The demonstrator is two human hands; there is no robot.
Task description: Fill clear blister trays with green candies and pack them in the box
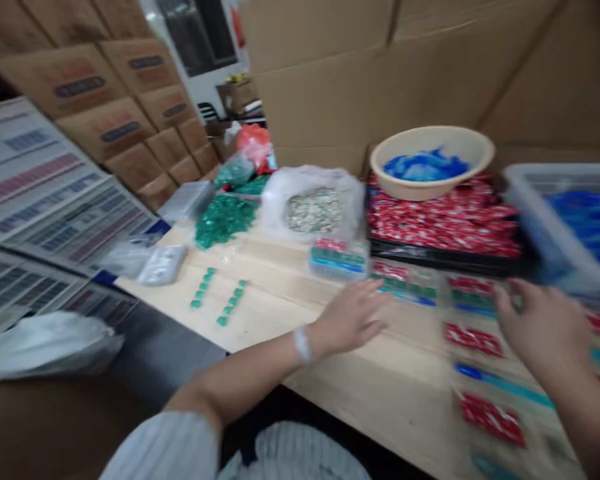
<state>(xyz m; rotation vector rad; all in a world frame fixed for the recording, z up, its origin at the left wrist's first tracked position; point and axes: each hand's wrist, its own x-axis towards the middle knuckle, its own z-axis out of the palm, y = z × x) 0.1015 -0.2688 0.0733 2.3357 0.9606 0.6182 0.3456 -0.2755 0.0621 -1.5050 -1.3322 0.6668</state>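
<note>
My left hand [353, 317] lies open and flat with spread fingers, just above the pine tabletop [380, 373], close to a strip of green and red packets [405, 283]. A white band circles that wrist. My right hand [543, 330] is blurred, its fingertips at a sachet strip [473, 297] with red, green and blue parts. I cannot tell whether those fingers grip it. Further red sachets [473, 340] and a blue strip [503, 385] lie below that hand. Two short rows of small green pieces [215, 297] sit left of my left hand.
Behind lie a heap of green pieces [224, 220], a plastic bag of pale pieces [313, 208], and a black tray of red sachets [445, 227] under a beige bowl [430, 160] of blue items. A plastic bin [565, 220] stands right; printed sheets [45, 193] and cardboard boxes [110, 113] stand left.
</note>
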